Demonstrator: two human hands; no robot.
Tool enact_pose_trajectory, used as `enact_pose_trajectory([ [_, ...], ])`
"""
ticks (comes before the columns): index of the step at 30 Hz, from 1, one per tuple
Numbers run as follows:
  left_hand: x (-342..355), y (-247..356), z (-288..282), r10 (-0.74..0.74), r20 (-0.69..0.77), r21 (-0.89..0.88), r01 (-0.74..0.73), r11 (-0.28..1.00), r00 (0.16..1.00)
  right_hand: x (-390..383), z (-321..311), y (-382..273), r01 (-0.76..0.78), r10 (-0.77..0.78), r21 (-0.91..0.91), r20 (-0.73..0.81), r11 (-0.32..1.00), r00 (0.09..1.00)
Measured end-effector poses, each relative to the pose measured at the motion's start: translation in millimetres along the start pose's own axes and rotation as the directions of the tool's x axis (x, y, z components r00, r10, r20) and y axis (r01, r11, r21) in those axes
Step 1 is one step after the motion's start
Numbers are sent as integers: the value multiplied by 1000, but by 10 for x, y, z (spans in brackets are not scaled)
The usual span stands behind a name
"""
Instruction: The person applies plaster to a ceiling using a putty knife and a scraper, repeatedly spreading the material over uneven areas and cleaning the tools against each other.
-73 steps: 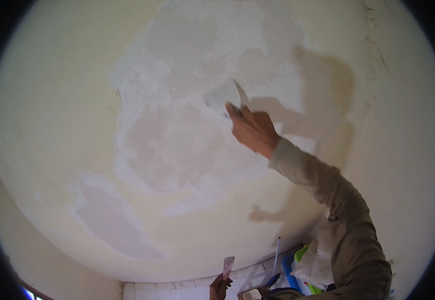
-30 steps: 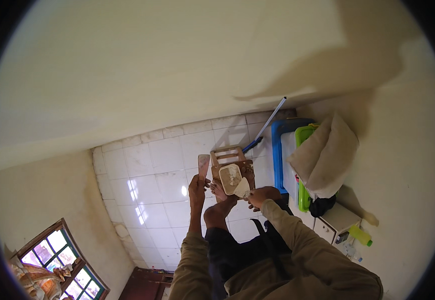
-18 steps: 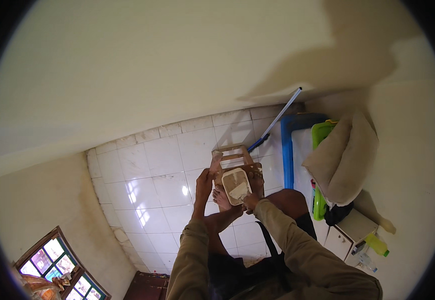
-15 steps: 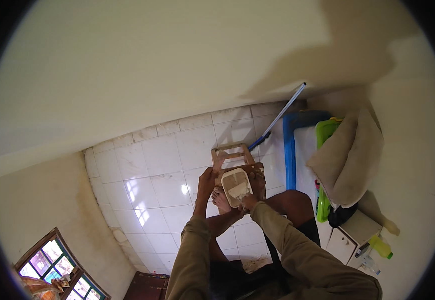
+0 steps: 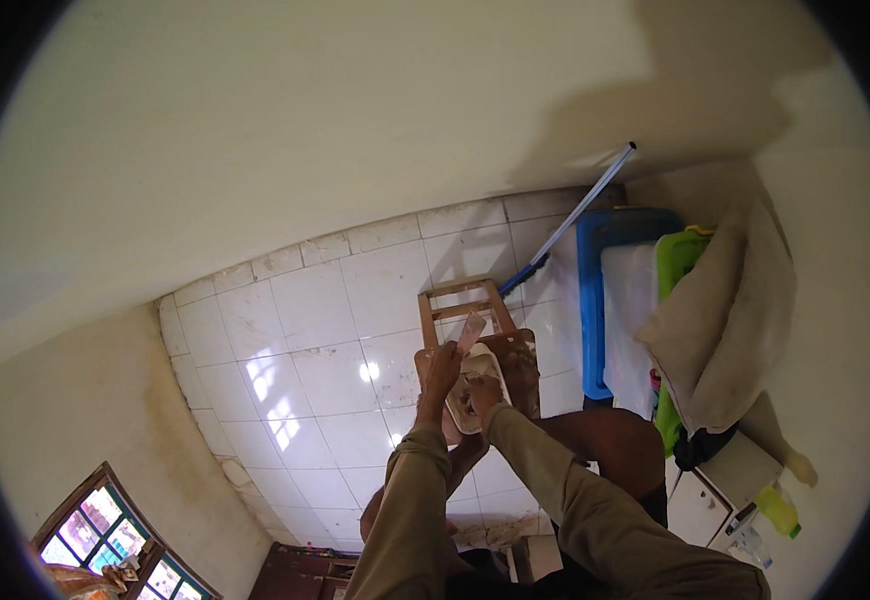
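Note:
A pale rectangular tub (image 5: 493, 352) with whitish paste in it rests on a brown wooden stool (image 5: 523, 372) smeared with white. At the tub's left side, my left hand (image 5: 441, 368) is closed on a flat pinkish scraper (image 5: 472, 331), its blade tilted up past the tub's far edge. My right hand (image 5: 485, 394) reaches into the tub, its fingers closed round what looks like a putty knife. The paste and my fingers hide most of that tool. My knees and bare lower legs flank the stool.
A wooden frame (image 5: 455, 290) stands just beyond the stool, near a blue-and-silver pole (image 5: 580, 212) leaning on the wall. At right are a blue plastic bin (image 5: 592, 300), a green bin (image 5: 667, 262), beige cushions (image 5: 725, 330) and a white cabinet (image 5: 697, 500). White tiles (image 5: 305, 350) cover the floor.
My left hand has moved inward and up over the tub's left edge, and a scraper now shows in it. My right hand has shifted slightly left and farther into the tub.

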State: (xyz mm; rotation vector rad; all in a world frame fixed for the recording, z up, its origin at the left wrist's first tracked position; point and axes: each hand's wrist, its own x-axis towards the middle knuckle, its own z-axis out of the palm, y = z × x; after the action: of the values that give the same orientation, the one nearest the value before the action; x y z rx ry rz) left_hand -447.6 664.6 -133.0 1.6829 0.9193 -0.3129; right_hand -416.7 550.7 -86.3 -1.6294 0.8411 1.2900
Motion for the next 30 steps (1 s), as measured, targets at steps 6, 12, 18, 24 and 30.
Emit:
enact_pose_trajectory([
  [6, 58, -149, -4, -76, 34, -80, 79, 994, 997, -171, -36, 81, 105, -123, -278, -49, 955, 991],
  [12, 129, -47, -55, -76, 161, 105, 60, 993, 984, 165, -321, 421, 326, -335, -480, 70, 815, 940],
  [18, 163, -25, -115, -85, 150, 51, 78, 996, 985, -70, -377, 211, 135, -113, -263, 99, 955, 989],
  [24, 151, 7, -175, -110, 213, 38, 104, 994, 971, 96, -231, 282, 168, -144, -135, 169, 976, 975],
  [30, 118, 78, -242, -80, 177, 174, 49, 984, 981, 203, -615, 632, 69, -59, -23, 293, 997, 954],
])
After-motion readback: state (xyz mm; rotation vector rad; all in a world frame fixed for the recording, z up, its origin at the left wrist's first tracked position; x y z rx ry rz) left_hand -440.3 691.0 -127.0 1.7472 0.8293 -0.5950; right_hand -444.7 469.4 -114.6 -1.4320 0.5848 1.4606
